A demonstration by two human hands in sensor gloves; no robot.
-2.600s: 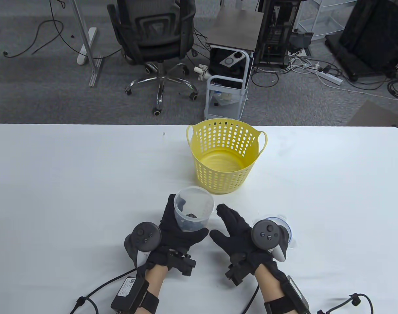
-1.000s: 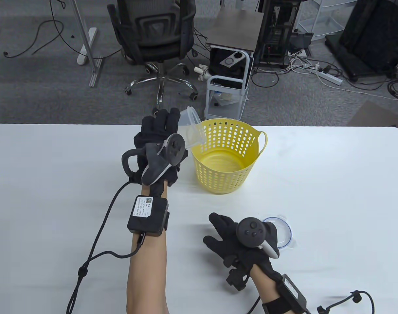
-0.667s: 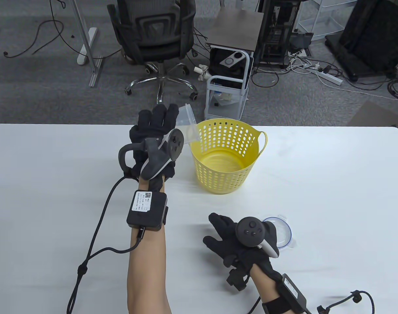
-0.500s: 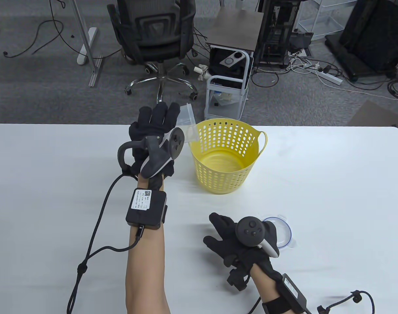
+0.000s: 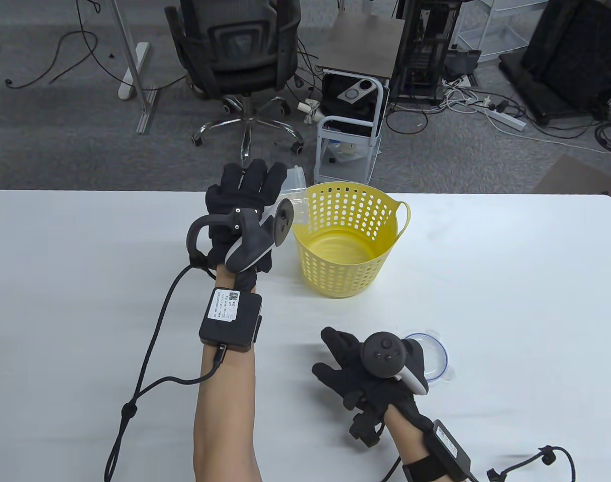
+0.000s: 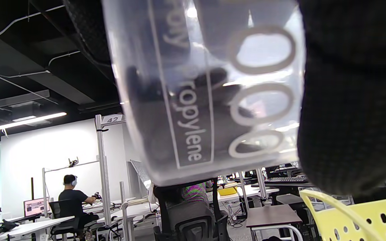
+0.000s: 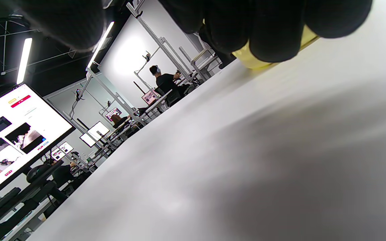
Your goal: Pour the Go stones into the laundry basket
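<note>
Black glove fabric wraps the left hand (image 5: pixel 245 201), whose grip is clamped around a clear plastic container (image 5: pixel 294 193), held up and tipped sideways right at the left rim of the yellow laundry basket (image 5: pixel 346 241) in the middle of the frame. In the left wrist view the container (image 6: pixel 209 90) fills the top of the picture, and dark Go stones (image 6: pixel 209 100) show through its wall, sitting inside it. The basket's floor looks bare yellow from above, so I can't spot any stones in there.

Lower right of centre, the right hand (image 5: pixel 358 366) has its fingers spread apart, grip loose and holding nothing, low over the white table (image 5: pixel 511 281). Just beside it, partly tucked behind the tracker, a round clear lid (image 5: pixel 436 354) lies flat on the table.
</note>
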